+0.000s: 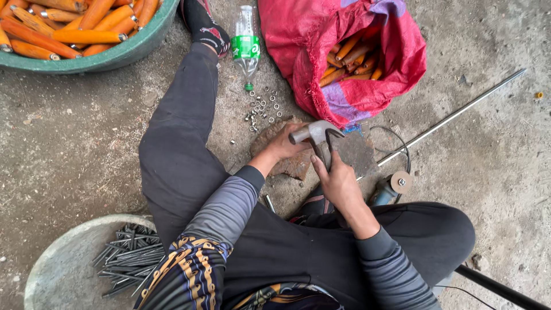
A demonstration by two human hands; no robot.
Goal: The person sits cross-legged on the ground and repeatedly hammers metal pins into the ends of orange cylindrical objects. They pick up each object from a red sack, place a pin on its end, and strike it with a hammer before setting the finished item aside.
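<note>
A steel claw hammer [314, 134] is gripped head-down over a flat stone [356, 152].

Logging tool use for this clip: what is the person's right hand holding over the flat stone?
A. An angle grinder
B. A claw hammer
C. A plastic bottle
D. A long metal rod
B: the right hand grips the handle of a claw hammer, its metal head raised over the flat stone; the angle grinder, plastic bottle and metal rod lie untouched on the ground.

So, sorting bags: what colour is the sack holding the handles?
Red with purple patches, the sack shows best in the head view.
</note>
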